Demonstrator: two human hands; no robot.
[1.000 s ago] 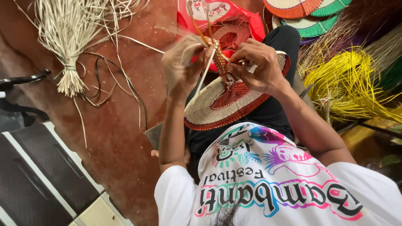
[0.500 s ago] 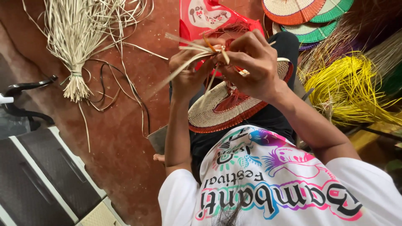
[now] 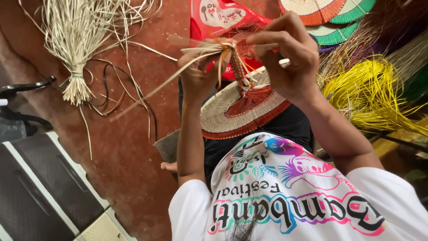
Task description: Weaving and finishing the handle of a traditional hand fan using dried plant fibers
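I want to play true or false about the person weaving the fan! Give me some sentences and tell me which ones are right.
1. Both hands, the left hand and the right hand, are up at the woven fan. True.
2. The fan's rim is blue. False: it is reddish-orange.
3. A tied bundle of pale straw lies on the red floor. True.
4. The loose fibres on the right are black. False: they are yellow.
5. The left hand holds pale strips. True.
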